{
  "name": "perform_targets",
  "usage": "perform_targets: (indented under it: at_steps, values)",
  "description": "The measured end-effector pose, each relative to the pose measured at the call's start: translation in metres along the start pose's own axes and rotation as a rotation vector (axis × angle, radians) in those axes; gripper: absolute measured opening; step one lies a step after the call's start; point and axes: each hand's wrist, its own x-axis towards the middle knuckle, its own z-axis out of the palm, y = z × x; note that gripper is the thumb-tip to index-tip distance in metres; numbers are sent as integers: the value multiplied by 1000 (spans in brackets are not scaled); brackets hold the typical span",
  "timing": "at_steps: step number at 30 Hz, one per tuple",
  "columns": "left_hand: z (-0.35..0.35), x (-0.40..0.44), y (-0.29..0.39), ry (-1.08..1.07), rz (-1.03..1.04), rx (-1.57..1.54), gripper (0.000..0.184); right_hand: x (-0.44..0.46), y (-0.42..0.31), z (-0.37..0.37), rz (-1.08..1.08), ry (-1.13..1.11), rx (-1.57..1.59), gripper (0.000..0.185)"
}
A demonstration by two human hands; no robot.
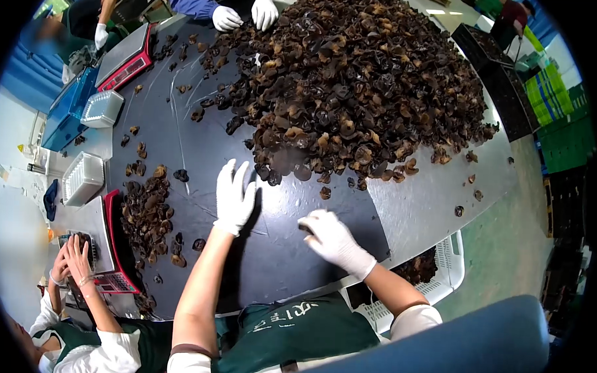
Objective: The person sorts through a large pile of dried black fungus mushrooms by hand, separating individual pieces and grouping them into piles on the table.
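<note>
A large heap of dark brown, curled pieces that look like dried fungus (368,77) covers the back of the dark tabletop (276,251). My left hand (235,196), in a white glove, is over the table in front of the heap, fingers spread and holding nothing. To its right is my right hand (336,244), also gloved, its fingers curled together around a small dark piece, only partly visible. Loose pieces lie between the heap and my hands. A smaller pile (146,214) lies on the left part of the table.
A white basket (450,261) with dark pieces stands below the table's right edge. Red-edged scales (117,246) and clear plastic boxes (84,179) are at the left. A co-worker's bare hands (77,261) are at the near scale; another person's gloved hands (245,15) touch the heap's far edge.
</note>
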Motion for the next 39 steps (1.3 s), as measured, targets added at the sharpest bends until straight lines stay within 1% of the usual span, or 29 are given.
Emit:
perform_targets:
  at_steps: [2, 3, 4, 6, 8, 10, 11, 12, 14, 15, 16, 18, 19, 20, 22, 23, 24, 25, 26, 28, 29, 30, 32, 34, 35, 36, 37, 38, 39]
  values:
    - [22, 15, 3, -19, -22, -67, 53, 10, -23, -3, -50, -17, 192, 45]
    - [28, 25, 5, -3, -25, -81, 55, 21, -27, -17, -45, -18, 151, 44]
    - [34, 34, 6, 12, -30, -95, 56, 33, -22, -24, -13, 64, 76, 44]
    - [40, 53, 8, -1, -132, -111, 61, 63, -1, -46, -35, 350, 4, 42]
    - [53, 61, 2, -62, -195, -113, 60, 91, 37, -45, 50, 548, -137, 44]
    - [59, 54, 2, -187, -53, -28, 58, 115, 54, -51, 98, 554, -296, 51]
    - [65, 45, 5, -157, -5, -63, 54, 123, 57, -48, 83, 537, -301, 53]
    - [67, 35, 10, -74, 85, -177, 49, 128, 56, -43, 86, 455, -405, 57]
    - [42, 19, 29, -188, 203, -252, 42, 120, 59, -21, -32, 312, -350, 55]
    - [30, 7, 37, -250, 246, -292, 40, 111, 51, -18, -49, 195, -318, 48]
    - [18, -5, 43, -312, 286, -334, 38, 99, 44, -14, -83, 188, -271, 39]
    - [-4, -28, 50, -355, 342, -392, 37, 69, 29, -20, -122, 103, -276, 32]
    - [-18, -35, 53, -331, 373, -381, 36, 55, 27, -21, -150, 73, -271, 29]
    - [-31, -37, 56, -265, 373, -366, 31, 44, 26, -22, -176, 43, -267, 26]
    - [-45, -31, 53, -217, 245, -361, 22, 35, 25, -29, -155, 107, -196, 24]
    - [-37, -28, 45, -39, 206, -317, 16, 39, 26, -32, -130, 164, -168, 24]
    - [-34, -22, 30, -60, 135, -288, 23, 48, 27, -37, -105, 223, -140, 25]
    - [-18, -19, 17, 28, 115, -169, 30, 58, 26, -39, -103, 346, -181, 28]
    - [-7, -15, 8, 115, 97, -51, 38, 67, 31, -34, -66, 377, -224, 45]
    - [0, -5, 15, -92, 58, 117, 55, 85, 29, -19, 71, 360, -412, 63]
    - [12, -13, 13, -198, 37, 69, 59, 88, 33, -5, 110, 262, -423, 74]
    - [14, -15, 22, -344, 33, 147, 61, 90, 18, -4, 132, 137, -426, 75]
    - [5, -26, 23, -461, 135, 118, 61, 74, 8, 18, -21, 42, -350, 75]
    - [-22, -38, 21, -488, 176, 89, 52, 47, -18, 18, -110, -111, -284, 72]
    - [-31, -49, 12, -472, 198, 70, 50, 32, -25, 23, -165, -200, -339, 70]
    - [-41, -61, 2, -457, 217, 53, 48, 18, -33, 17, -254, -229, -334, 65]
    - [-51, -67, -4, -391, 219, 33, 48, 1, -35, 18, -307, -209, -272, 61]
    - [-64, -77, -8, -417, 167, 108, 47, -13, -35, 18, -360, -189, -206, 57]
    - [-71, -86, -16, -415, 105, 104, 47, -19, -37, 13, -364, -172, -162, 53]
